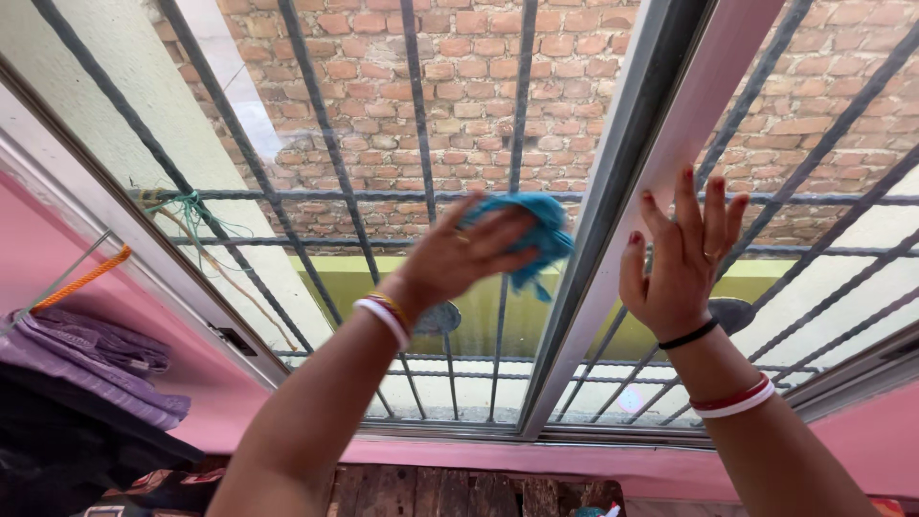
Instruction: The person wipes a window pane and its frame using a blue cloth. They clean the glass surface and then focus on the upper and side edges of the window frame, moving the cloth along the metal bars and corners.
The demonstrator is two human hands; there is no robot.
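Note:
My left hand (459, 257) presses a teal cloth (531, 235) against the left glass pane (383, 144) of a sliding window; the hand is blurred with motion. My right hand (682, 258) rests flat, fingers spread, on the white metal window frame (627, 191) that divides the two panes. It holds nothing. Both wrists carry red and white bangles, and the right also has a black band.
Dark metal bars (325, 134) stand outside the glass, with a brick wall (479, 77) beyond. Purple and black clothes (86, 373) hang at the left by an orange cord (81, 280). The pink wall (871, 440) surrounds the window, and a wooden surface (459, 490) lies below.

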